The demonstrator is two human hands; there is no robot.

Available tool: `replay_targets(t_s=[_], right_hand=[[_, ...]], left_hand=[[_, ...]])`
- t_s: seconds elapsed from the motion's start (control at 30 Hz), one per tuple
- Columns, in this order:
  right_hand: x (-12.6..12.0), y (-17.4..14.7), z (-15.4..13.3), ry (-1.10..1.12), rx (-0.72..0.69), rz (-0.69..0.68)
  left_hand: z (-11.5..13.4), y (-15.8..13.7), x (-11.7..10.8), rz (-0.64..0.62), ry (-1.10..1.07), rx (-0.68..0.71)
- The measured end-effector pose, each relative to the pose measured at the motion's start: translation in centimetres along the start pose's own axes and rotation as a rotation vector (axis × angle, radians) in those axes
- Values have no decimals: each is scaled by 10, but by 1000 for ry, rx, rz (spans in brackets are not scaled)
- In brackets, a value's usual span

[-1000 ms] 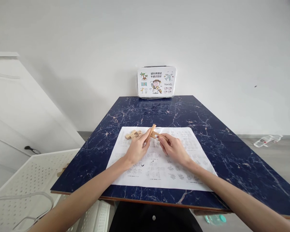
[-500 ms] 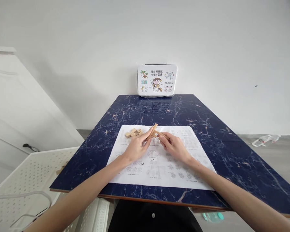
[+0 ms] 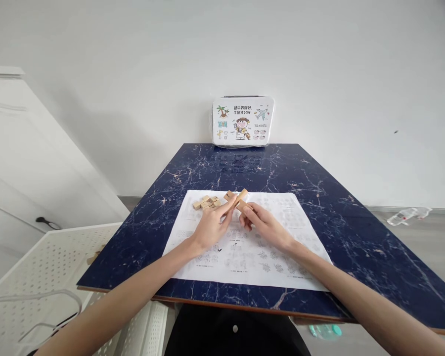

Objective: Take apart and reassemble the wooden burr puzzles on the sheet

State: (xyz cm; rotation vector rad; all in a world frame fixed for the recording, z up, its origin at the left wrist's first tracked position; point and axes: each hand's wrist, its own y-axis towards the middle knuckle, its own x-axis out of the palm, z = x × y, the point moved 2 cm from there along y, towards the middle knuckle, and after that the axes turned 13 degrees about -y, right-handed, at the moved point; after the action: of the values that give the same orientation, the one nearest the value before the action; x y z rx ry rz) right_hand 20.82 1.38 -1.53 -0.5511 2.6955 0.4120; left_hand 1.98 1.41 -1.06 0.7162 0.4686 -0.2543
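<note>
My left hand is closed, pinching notched wooden burr puzzle pieces between thumb and fingers above the printed sheet. One of them, a block with a dark mark, sticks out beyond the fingertips. From the other side, my right hand grips a wooden puzzle piece that meets those in the left. Fingers partly cover where the pieces join, so I cannot tell how they fit. Just left of my left hand, a cluster of wooden puzzle pieces lies on the sheet.
The sheet lies on a dark blue marbled table. Against the wall at the back stands a white cartoon-printed case. White perforated shelving with a cable is at the left. Plastic bottles lie on the floor at right.
The pieces between my hands have been turned, and a block with a dark mark now shows at the left. My right fingers have shifted on their piece. The view has tilted slightly.
</note>
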Motion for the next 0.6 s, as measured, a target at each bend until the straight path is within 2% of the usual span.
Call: replay_targets(t_s=[0.07,0.17,0.47,0.6], right_hand=[[1,0,3,12,20,-47],[2,0,6,-24,39,-74],[-4,-3,-5,-58,89,-81],[-3,-2,-6,-5,69,-84]], left_hand=[[-1,0,-2,21,18,46],[1,0,-3,-12,28,86],[1,-1,-5,-109,-35,72],[3,-2,-2,-105,-41,55]])
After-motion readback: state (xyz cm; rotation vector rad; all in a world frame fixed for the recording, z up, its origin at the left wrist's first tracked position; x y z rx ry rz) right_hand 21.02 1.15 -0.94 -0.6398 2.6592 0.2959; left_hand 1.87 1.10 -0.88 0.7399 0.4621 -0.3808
